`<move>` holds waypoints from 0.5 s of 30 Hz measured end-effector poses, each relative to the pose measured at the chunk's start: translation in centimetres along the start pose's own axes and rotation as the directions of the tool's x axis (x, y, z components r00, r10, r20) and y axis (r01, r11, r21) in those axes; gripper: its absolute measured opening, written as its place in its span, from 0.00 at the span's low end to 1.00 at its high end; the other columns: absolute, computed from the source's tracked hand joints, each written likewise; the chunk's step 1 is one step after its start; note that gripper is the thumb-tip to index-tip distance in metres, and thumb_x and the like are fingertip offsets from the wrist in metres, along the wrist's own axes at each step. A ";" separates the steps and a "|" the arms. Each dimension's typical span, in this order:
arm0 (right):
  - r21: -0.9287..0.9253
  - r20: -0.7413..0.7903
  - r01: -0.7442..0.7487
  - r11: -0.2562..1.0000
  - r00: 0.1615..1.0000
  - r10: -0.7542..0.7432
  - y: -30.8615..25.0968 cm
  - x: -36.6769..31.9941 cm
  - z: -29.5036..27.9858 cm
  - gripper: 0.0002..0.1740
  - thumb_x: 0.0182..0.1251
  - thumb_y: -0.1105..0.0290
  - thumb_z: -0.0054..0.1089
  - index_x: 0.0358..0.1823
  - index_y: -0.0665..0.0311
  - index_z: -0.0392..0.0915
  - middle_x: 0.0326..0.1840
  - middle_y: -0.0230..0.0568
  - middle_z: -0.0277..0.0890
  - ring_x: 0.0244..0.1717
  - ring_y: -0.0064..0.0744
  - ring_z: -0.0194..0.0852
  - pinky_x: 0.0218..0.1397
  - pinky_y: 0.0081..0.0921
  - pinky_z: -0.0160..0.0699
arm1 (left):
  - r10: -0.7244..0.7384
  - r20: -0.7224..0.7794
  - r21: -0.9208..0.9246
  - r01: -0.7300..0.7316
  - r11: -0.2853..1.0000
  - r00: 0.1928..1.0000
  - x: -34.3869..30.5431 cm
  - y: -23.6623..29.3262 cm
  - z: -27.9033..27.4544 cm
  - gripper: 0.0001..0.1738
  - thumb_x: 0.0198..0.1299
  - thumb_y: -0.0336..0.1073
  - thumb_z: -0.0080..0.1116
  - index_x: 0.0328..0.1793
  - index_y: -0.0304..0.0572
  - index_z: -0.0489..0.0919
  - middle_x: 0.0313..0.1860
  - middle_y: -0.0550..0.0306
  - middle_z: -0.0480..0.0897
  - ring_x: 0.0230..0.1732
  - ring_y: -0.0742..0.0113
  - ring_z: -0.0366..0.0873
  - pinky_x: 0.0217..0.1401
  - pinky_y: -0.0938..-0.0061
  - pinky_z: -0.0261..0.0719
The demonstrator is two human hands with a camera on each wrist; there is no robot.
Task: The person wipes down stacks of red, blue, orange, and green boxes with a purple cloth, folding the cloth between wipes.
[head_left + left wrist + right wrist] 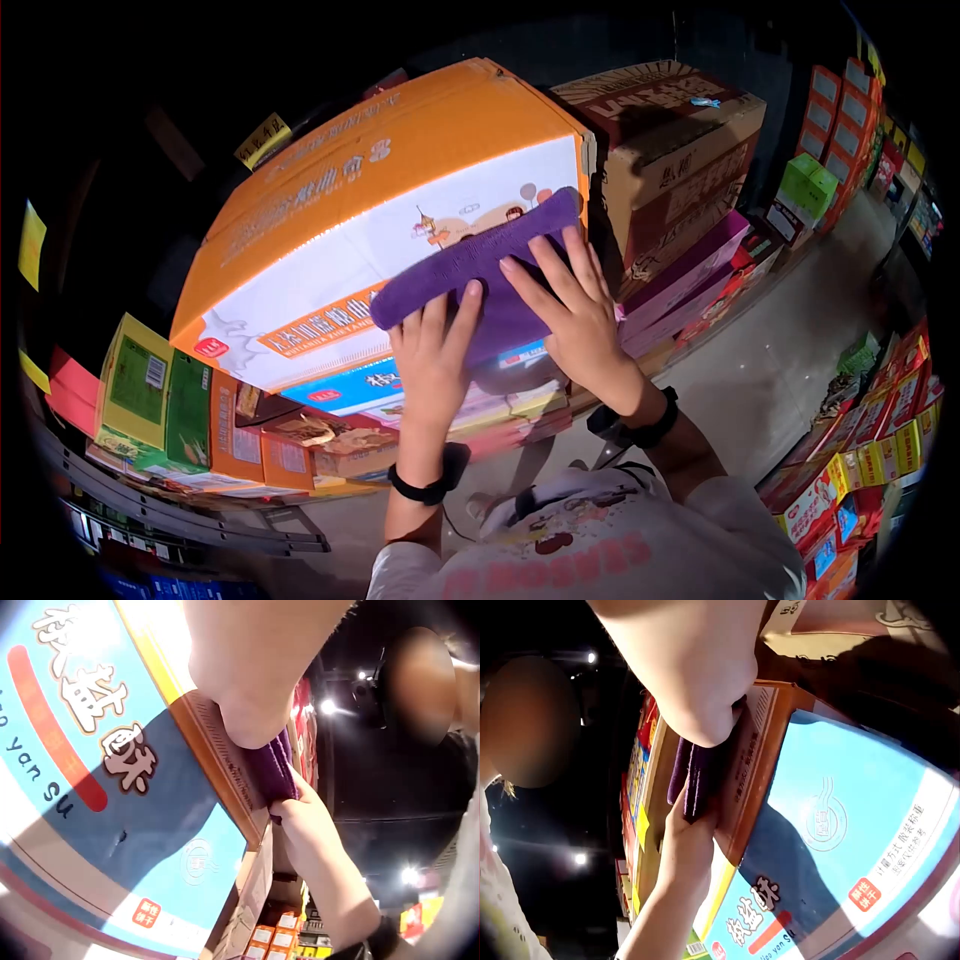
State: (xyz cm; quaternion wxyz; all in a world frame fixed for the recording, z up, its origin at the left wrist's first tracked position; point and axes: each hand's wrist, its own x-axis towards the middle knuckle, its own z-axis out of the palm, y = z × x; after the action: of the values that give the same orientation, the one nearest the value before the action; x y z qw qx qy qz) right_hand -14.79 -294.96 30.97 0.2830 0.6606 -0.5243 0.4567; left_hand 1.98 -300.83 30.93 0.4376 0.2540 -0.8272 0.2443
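A purple cloth point(510, 310) with a thick folded edge stretches between both hands, against the white front of a large orange-and-white carton point(330, 220). My left hand point(430, 365) holds the cloth's left part, fingers laid over it and thumb hidden. Further right and higher, my right hand point(590, 340) holds the other part with its fingers spread. In the left wrist view the cloth point(274, 769) hangs in folds between the two hands. A blue carton point(840, 802) printed with Chinese characters lies below the orange one.
Brown cartons point(670, 150) stand to the right, a small blue wrapper point(705, 102) on top. Green and orange boxes point(150, 390) line the left side. Red and yellow packages point(860, 450) fill shelving at the right, across the shiny floor point(740, 390).
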 end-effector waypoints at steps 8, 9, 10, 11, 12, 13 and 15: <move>0.080 0.148 -0.078 0.994 0.987 0.065 1.1 -10.5 5.0 0.29 0.46 0.79 0.54 0.55 0.55 0.75 0.61 0.42 0.65 0.69 0.53 0.52 0.67 0.46 0.60 | -0.054 0.137 -0.224 0.084 0.971 0.989 -9.1 1.8 5.3 0.25 0.43 0.23 0.54 0.52 0.42 0.79 0.49 0.49 0.78 0.55 0.49 0.73 0.62 0.55 0.63; 0.171 0.189 -0.112 0.979 0.979 0.079 1.0 -10.9 4.8 0.35 0.36 0.84 0.57 0.55 0.58 0.75 0.62 0.47 0.62 0.70 0.60 0.48 0.68 0.50 0.56 | -0.041 0.124 -0.193 0.065 0.979 0.991 -9.3 2.0 5.3 0.25 0.44 0.24 0.53 0.53 0.44 0.79 0.47 0.53 0.78 0.49 0.54 0.75 0.58 0.59 0.66; 0.169 0.195 -0.116 0.979 0.977 0.082 1.0 -10.9 4.7 0.35 0.36 0.84 0.57 0.55 0.58 0.75 0.62 0.47 0.62 0.70 0.60 0.48 0.68 0.50 0.56 | -0.044 0.128 -0.198 0.069 0.978 0.991 -9.3 1.9 5.2 0.25 0.44 0.24 0.53 0.53 0.44 0.79 0.47 0.53 0.78 0.49 0.54 0.75 0.58 0.59 0.66; 0.125 0.151 -0.113 0.986 0.984 0.093 0.9 -10.7 4.8 0.32 0.43 0.83 0.54 0.55 0.56 0.75 0.63 0.43 0.64 0.69 0.54 0.51 0.67 0.46 0.59 | -0.043 0.225 -0.182 0.085 0.980 0.973 -9.3 1.3 5.0 0.28 0.40 0.23 0.54 0.54 0.45 0.78 0.49 0.52 0.76 0.52 0.52 0.72 0.57 0.59 0.64; 0.085 0.110 -0.112 0.990 0.989 0.102 0.5 -10.2 4.7 0.29 0.49 0.81 0.51 0.56 0.53 0.75 0.63 0.39 0.65 0.69 0.49 0.54 0.65 0.42 0.63 | -0.047 0.324 -0.163 0.104 0.981 0.945 -9.3 0.7 4.6 0.32 0.37 0.21 0.56 0.56 0.45 0.78 0.51 0.52 0.74 0.56 0.50 0.69 0.56 0.58 0.62; 0.117 0.107 -0.143 0.983 0.986 0.131 -0.1 -8.9 3.8 0.33 0.45 0.84 0.51 0.57 0.53 0.74 0.63 0.42 0.65 0.68 0.51 0.54 0.66 0.42 0.61 | 0.050 0.198 -0.148 -0.020 0.989 0.979 -7.5 0.3 4.0 0.33 0.38 0.22 0.56 0.57 0.46 0.77 0.53 0.52 0.73 0.56 0.51 0.68 0.57 0.56 0.61; 0.122 0.091 -0.152 0.981 0.986 0.142 -0.7 -6.4 2.6 0.35 0.46 0.86 0.51 0.60 0.52 0.72 0.65 0.42 0.63 0.69 0.53 0.53 0.67 0.46 0.59 | 0.048 0.153 -0.172 -0.021 0.985 0.987 -4.8 -0.1 2.6 0.34 0.38 0.22 0.56 0.60 0.44 0.75 0.54 0.48 0.72 0.56 0.47 0.67 0.57 0.54 0.60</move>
State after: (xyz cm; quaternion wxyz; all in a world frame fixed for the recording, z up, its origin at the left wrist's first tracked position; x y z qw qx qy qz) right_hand -13.54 -294.23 24.20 0.1835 0.6551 -0.5524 0.4817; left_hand 2.85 -301.52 25.61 0.3872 0.2197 -0.8811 0.1598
